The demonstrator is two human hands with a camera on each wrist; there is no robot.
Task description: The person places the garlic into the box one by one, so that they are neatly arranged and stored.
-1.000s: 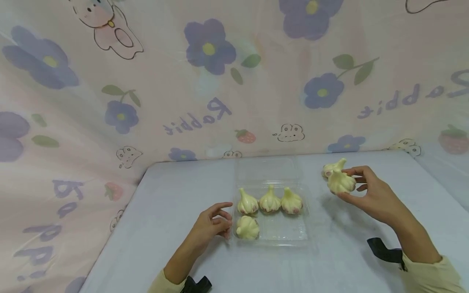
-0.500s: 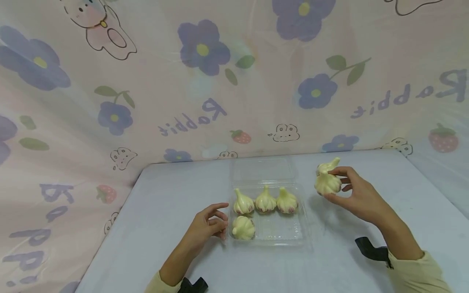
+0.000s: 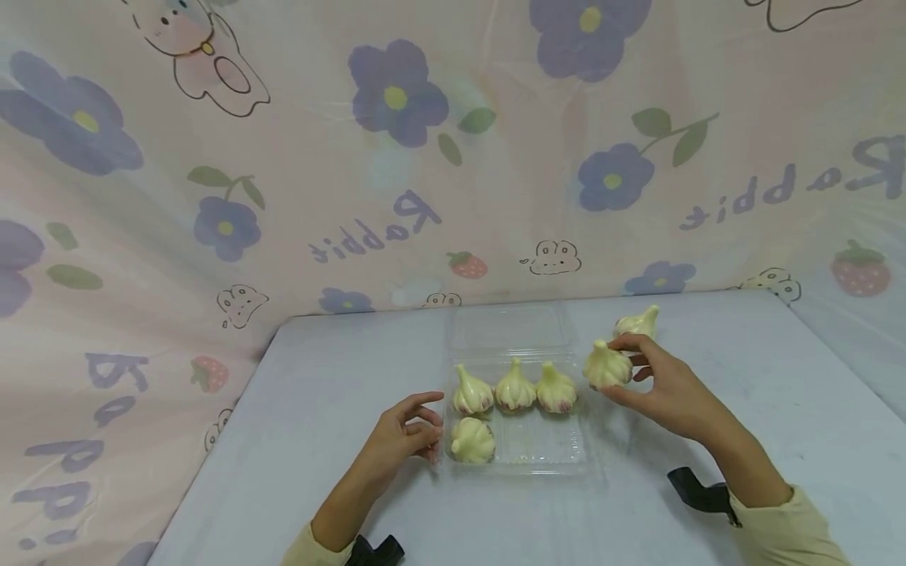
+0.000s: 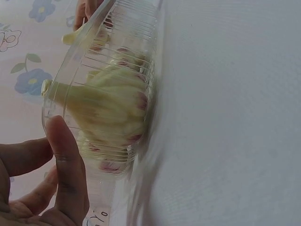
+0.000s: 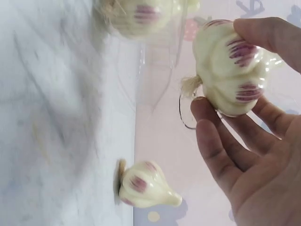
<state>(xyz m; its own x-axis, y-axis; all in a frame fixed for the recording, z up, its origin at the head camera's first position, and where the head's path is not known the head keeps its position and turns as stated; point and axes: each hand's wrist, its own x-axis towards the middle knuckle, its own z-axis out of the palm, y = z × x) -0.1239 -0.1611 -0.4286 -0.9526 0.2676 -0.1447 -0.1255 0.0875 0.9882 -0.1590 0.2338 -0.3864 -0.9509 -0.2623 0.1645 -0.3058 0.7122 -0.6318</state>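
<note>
My right hand point(image 3: 668, 393) holds a garlic bulb point(image 3: 607, 366) between thumb and fingers, just off the box's right side. In the right wrist view that bulb point(image 5: 230, 70) shows purple streaks and a tuft of roots. Another garlic bulb point(image 3: 637, 321) lies on the table behind the hand. The clear plastic box point(image 3: 541, 448) stands with its lid open. Three garlic bulbs point(image 3: 515, 387) fill its back row, and one bulb point(image 3: 473, 440) lies at front left. My left hand point(image 3: 399, 436) is at the box's left side, a fingertip point(image 4: 59, 127) against its rim.
The box's clear lid point(image 3: 510, 326) lies back toward the far edge of the white table point(image 3: 340, 362). A flower-printed curtain point(image 3: 311, 173) hangs behind and at the left. Black wrist mounts point(image 3: 701, 491) sit at both sleeves.
My right hand has moved left toward the box with its garlic bulb, away from the bulb on the table. My left hand stays at the box's side.
</note>
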